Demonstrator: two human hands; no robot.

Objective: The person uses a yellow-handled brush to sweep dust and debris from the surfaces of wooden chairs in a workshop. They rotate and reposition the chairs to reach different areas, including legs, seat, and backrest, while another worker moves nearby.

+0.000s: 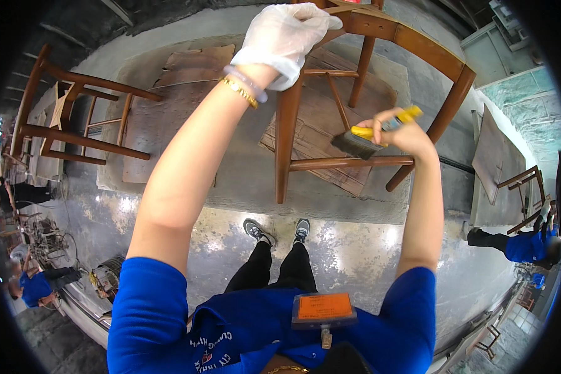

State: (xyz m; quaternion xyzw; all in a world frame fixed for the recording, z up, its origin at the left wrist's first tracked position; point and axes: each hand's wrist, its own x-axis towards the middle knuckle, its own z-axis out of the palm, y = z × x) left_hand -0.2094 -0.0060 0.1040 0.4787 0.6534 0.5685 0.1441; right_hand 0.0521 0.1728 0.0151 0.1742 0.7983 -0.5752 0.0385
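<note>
cardboard (330, 124) underlies chair (355, 93); right hand (400, 132) holds brush (364, 140) against its rung.

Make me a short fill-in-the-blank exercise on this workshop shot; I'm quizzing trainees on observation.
1. The left hand, wearing a thin ____ glove, rests on the wooden chair.
2. The right hand holds a paintbrush with a ____ handle.
3. The bristles touch the chair's lower ____.

Missing words: white; yellow; rung
</note>
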